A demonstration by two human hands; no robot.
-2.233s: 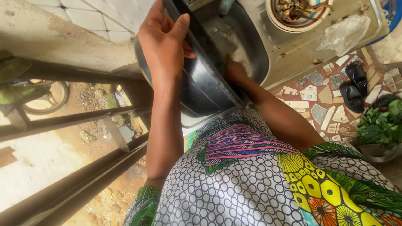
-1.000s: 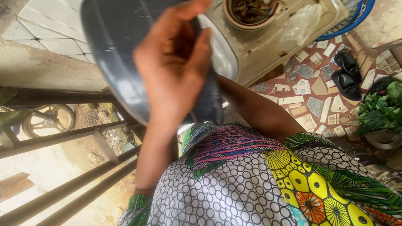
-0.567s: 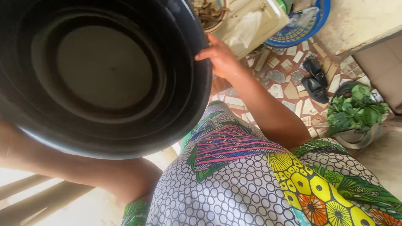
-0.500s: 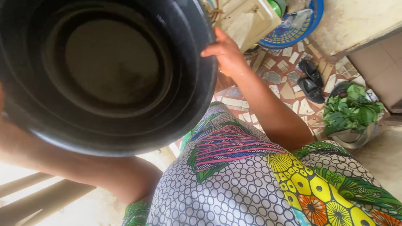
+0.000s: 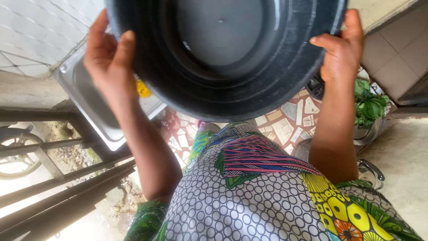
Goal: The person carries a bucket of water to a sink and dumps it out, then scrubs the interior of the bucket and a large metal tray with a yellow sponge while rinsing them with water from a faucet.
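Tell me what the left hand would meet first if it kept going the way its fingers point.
The left hand grips the black basin rim, fingers pointing up the picture. Straight on looks like the white tiled wall, though depth is unclear.

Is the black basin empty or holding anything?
Empty: the basin, held by both hands at its rim, shows a bare dark bottom.

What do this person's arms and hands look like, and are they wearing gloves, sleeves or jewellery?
Both arms are bare from hand to upper arm: no gloves and no sleeves reach the forearms. The left hand and right hand show no rings, watch or bracelets. Nails look short and unpainted. The only clothing in view is a patterned dress with grey circles and bright green, yellow and pink panels.
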